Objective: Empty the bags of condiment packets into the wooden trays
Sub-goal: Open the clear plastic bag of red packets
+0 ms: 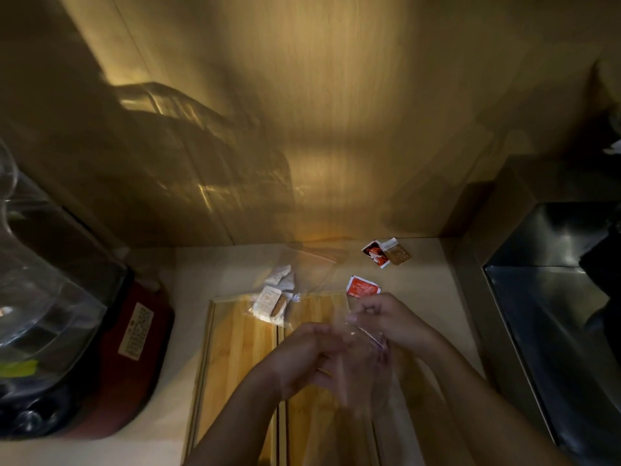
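Two wooden trays lie side by side on the pale counter, the left tray [235, 358] and the right tray [312, 432]. My left hand [309, 354] and my right hand [389, 321] both grip a clear plastic bag [359, 334] above the right tray. A second clear bag [275, 297] with white and tan packets rests across the far edge of the left tray. A red packet [363, 286] lies just beyond my right hand. A red-and-black packet [373, 252] and a brown packet [396, 252] lie farther back on the counter.
A blender with a clear jug [40, 297] on a dark red base [134, 358] stands at the left. A steel sink [564, 314] is at the right. A wooden wall [336, 112] closes the back. An empty zip bag [316, 255] lies near it.
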